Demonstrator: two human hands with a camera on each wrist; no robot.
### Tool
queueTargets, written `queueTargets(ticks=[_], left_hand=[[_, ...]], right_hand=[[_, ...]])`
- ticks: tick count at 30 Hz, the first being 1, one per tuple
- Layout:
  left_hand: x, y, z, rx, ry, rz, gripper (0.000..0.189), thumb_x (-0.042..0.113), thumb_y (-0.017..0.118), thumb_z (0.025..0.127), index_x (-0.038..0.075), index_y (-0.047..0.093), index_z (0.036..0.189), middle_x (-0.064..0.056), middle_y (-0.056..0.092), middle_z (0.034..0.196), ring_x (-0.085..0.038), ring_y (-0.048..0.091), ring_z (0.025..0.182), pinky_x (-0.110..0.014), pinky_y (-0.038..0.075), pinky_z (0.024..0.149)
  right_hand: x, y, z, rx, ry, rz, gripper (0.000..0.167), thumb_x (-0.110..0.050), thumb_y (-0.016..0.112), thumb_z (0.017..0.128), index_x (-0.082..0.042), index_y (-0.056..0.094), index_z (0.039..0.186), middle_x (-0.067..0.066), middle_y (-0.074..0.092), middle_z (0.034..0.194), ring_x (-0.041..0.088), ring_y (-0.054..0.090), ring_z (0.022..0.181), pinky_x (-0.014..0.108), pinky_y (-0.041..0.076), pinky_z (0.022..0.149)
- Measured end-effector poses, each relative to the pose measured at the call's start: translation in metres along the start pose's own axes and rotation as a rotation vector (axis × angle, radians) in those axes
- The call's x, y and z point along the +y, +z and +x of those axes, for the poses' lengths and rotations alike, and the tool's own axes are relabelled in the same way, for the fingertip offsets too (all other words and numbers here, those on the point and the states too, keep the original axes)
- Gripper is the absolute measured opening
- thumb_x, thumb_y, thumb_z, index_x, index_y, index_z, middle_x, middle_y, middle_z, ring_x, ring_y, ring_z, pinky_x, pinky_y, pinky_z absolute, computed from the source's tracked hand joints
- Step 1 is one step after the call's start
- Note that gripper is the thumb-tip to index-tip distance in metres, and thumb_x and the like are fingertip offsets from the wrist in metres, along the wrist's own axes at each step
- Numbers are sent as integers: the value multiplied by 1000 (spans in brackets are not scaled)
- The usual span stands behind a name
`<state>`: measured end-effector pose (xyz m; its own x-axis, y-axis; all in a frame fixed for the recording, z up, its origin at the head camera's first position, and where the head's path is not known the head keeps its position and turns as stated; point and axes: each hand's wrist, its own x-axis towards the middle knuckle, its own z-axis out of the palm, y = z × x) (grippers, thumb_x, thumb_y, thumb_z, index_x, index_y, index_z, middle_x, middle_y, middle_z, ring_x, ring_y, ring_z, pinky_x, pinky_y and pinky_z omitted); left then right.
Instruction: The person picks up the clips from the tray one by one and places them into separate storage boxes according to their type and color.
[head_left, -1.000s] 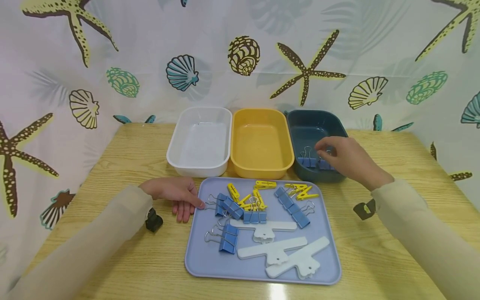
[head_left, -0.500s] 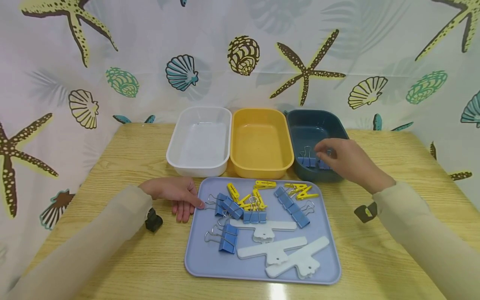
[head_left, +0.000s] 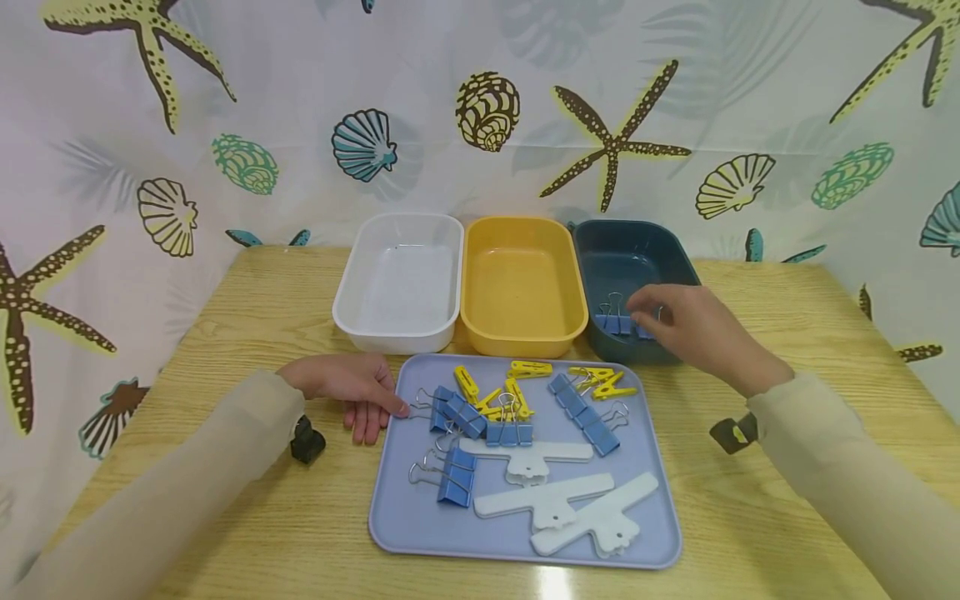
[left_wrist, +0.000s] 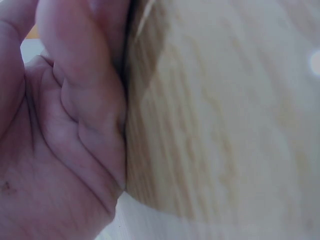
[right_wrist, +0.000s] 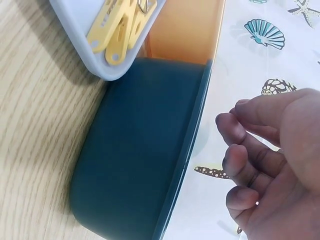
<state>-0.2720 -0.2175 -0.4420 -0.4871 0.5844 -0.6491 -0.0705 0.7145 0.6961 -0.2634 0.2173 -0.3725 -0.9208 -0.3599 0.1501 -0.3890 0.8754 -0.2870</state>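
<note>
My left hand (head_left: 360, 392) rests at the left edge of the lavender tray (head_left: 420, 533). Its thumb reaches over the rim while the other fingers lie loosely bent beside it on the table. Over the near end of the dark teal bin (head_left: 637, 250) hovers my right hand (head_left: 693, 329), fingers loosely curled; the right wrist view shows nothing between them. Blue binder clips (head_left: 613, 323) stand in that bin, partly behind this hand. On the tray lie several blue binder clips (head_left: 456, 477), yellow clothespins (head_left: 530, 369) and white bag clips (head_left: 596, 521).
To the left of the teal bin stand a yellow bin (head_left: 525, 287) and a white bin (head_left: 401, 287), side by side behind the tray. Everything sits on a wooden table (head_left: 255, 325). A patterned curtain (head_left: 435, 83) hangs just behind it.
My right hand has shifted slightly toward me and to the right over the teal bin. The left hand and the things on the tray stay put.
</note>
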Motion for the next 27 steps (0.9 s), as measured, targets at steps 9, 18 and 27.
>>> queueTargets(ticks=[9, 18, 27], left_hand=[[-1, 0, 0, -6, 7, -3, 38, 37, 66, 89, 2, 68, 72, -12, 73, 67, -14, 68, 52, -18, 47, 43], [0, 0, 0, -1, 6, -1, 39, 38, 67, 89, 2, 68, 73, -12, 73, 67, -14, 68, 52, -19, 47, 43], [0, -2, 0, -1, -1, 3, 38, 37, 66, 89, 3, 68, 73, -11, 73, 67, -14, 68, 52, -18, 47, 43]], right_hand=[[-3, 1, -5, -18, -8, -1, 18, -13, 64, 92, -9, 69, 108, 6, 71, 97, 16, 53, 70, 29, 45, 61], [-5, 1, -12, -60, -17, -15, 19, -15, 62, 93, -9, 69, 109, 5, 71, 98, 17, 55, 76, 31, 47, 66], [-12, 3, -16, -91, -33, -2, 15, -17, 63, 93, -11, 70, 105, 2, 71, 92, 13, 52, 66, 27, 44, 60]])
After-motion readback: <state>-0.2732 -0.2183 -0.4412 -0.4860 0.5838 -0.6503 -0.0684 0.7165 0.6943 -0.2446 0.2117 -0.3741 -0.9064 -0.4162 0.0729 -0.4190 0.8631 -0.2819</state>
